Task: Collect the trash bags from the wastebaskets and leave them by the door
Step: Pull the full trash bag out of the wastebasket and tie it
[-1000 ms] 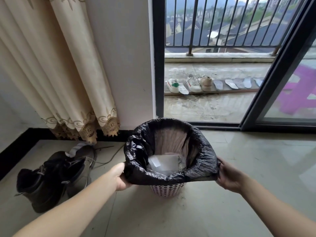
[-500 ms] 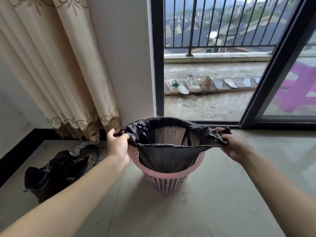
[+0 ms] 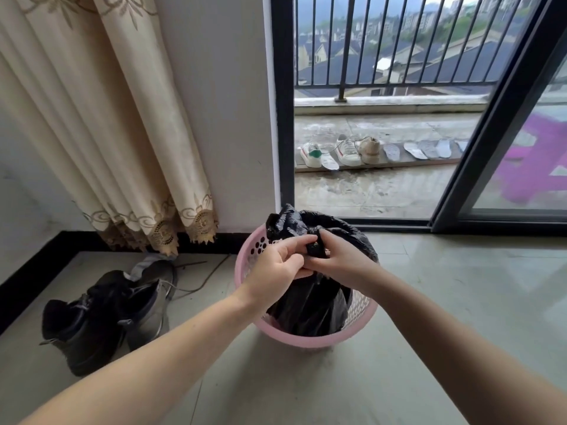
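Indoors, beside an open sliding glass door (image 3: 503, 124), a person's left hand (image 3: 277, 266) and right hand (image 3: 343, 265) meet over a round pink perforated plastic wastebasket (image 3: 306, 337) on the pale tiled floor (image 3: 445, 332), each with fingers curled round the gathered mouth of the crumpled black plastic trash bag (image 3: 310, 305), which sits inside the basket with its bunched top rising above the rim. A pair of dark lace-up boots (image 3: 104, 317) lies to the left, below a cream embroidered curtain (image 3: 101, 124). White sneakers (image 3: 337, 151) and grey insoles (image 3: 426, 148) line a board on the railed balcony outside.
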Tool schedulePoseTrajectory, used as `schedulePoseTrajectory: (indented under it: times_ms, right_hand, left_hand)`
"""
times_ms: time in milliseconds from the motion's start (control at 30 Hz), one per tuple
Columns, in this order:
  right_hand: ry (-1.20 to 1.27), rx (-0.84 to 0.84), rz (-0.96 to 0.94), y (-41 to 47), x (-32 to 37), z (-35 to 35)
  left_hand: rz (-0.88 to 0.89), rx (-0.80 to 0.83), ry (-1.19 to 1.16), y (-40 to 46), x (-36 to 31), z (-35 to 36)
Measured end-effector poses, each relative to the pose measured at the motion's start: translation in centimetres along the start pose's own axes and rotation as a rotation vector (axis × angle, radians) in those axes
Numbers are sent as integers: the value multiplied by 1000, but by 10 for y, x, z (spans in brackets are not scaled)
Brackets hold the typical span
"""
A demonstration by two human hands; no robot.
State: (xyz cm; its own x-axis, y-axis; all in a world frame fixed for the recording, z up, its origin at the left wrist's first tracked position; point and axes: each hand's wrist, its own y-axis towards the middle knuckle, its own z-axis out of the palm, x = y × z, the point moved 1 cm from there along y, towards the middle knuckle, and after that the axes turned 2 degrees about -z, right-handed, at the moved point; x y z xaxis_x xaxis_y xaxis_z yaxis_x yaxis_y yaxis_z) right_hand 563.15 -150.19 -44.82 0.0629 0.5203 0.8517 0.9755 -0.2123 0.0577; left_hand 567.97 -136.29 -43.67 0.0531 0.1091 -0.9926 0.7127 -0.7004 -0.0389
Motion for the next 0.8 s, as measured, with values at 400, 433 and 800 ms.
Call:
schedulePoseTrajectory:
  times_ms: [400, 433, 800]
  right_hand:
    - [129, 208, 150, 0, -25, 6]
    - [116, 242, 160, -1, -25, 7]
    - [-334, -50, 283, -7, -32, -39]
  left_hand:
    - [-481, -124, -226, 32, 48, -31]
    - [-502, -109, -306, 36, 46, -27]
    - [-191, -385, -113, 74, 27, -7]
